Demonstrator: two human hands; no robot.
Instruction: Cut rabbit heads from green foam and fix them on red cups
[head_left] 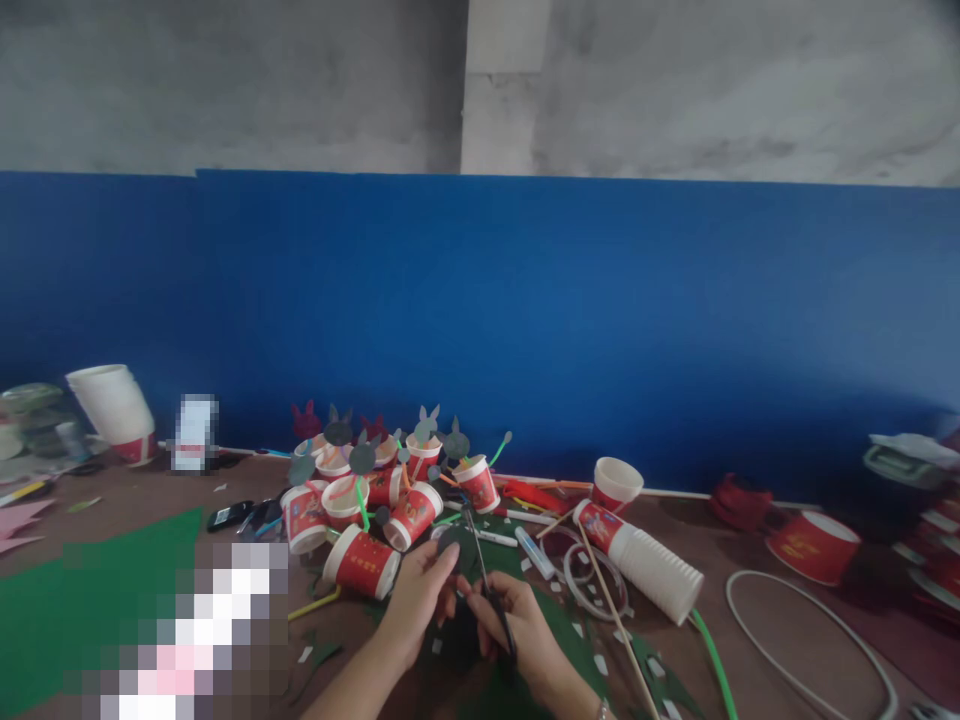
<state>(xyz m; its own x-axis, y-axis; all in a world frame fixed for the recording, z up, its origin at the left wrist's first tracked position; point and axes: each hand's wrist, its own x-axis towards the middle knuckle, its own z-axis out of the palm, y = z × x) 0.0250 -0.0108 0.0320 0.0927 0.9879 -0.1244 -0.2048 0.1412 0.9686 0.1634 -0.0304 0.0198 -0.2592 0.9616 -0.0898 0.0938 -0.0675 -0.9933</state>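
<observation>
Near the middle of the table, my left hand (426,590) pinches a dark green paper piece (456,548) with a rounded outline. My right hand (517,625) grips a pair of scissors (480,560) by its dark handles, the blades pointing up and away beside the paper's right edge. More dark paper hangs below, between the hands, its shape unclear. A red paper cup (361,562) lies on its side just left of my left hand. Beyond it several red and white cups stand or lie, some with paper animal heads (363,456) on bent coloured straws.
A stack of paper cups (641,560) lies at the right, near a clear tape roll (594,580) and a long thin stick (615,620). Green paper (97,590) covers the left side. A white hoop (814,640) lies at far right. A blue panel (480,320) stands behind the table.
</observation>
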